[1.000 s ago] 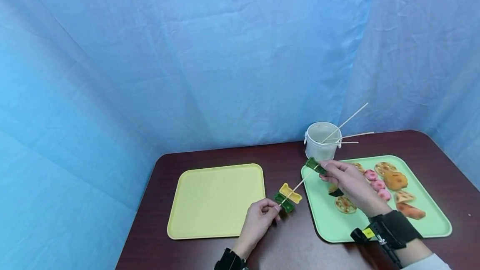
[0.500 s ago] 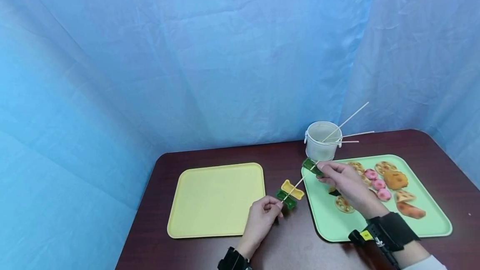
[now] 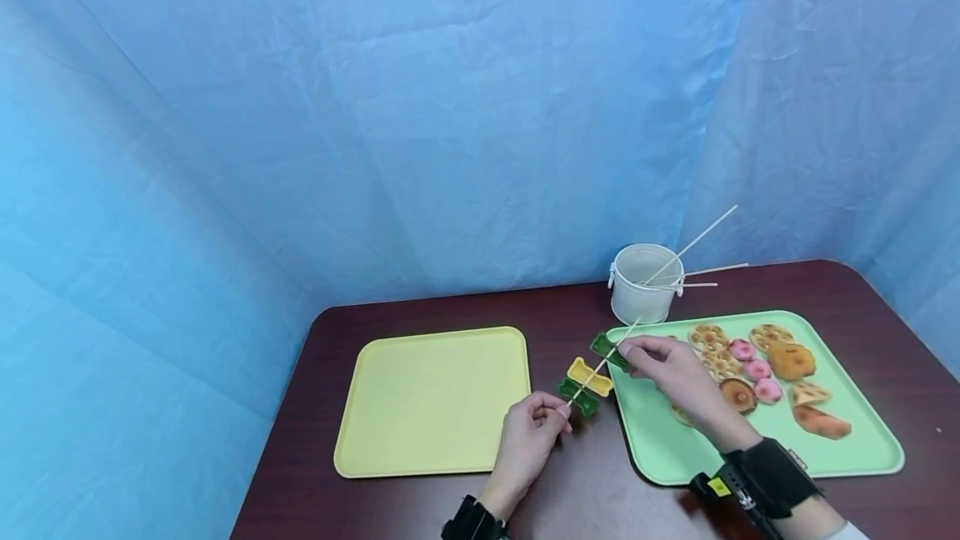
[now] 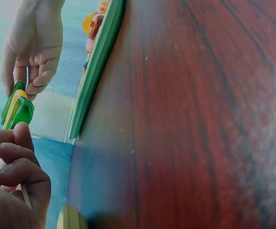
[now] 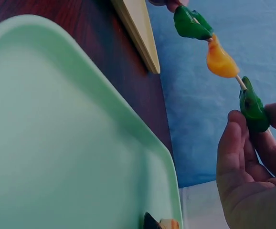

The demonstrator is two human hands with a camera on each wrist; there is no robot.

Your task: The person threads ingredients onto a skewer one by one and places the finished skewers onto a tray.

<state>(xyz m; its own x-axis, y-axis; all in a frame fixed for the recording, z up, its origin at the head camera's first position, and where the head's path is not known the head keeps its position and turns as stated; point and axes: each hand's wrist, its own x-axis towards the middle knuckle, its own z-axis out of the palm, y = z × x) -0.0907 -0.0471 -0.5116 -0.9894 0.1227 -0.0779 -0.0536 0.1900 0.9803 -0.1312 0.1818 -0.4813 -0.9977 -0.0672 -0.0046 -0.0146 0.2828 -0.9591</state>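
Observation:
My left hand (image 3: 528, 440) pinches the lower end of a thin wooden skewer (image 3: 634, 327), which slants up to the right. Threaded on it from the left hand upward are a green pepper piece (image 3: 578, 397), a yellow pepper piece (image 3: 590, 377) and a second green pepper piece (image 5: 253, 106). Thumb and fingers of my right hand (image 3: 675, 377) grip that upper green piece, and the skewer's tip pokes out beyond it. In the right wrist view, a short length of bare stick shows between the yellow piece (image 5: 221, 59) and the gripped green one.
A light green tray (image 3: 870, 448) on the right carries several toy food pieces, among them pink rounds (image 3: 757, 369) and a brown mushroom-like disc (image 3: 738, 396). Behind it stands a white bucket (image 3: 641, 302) with loose skewers (image 3: 705, 232). A yellow tray (image 3: 435, 407) lies on the left.
My right hand has slid the upper green pepper piece down the skewer toward the yellow one, so more of the tip shows. My left hand has shifted slightly right.

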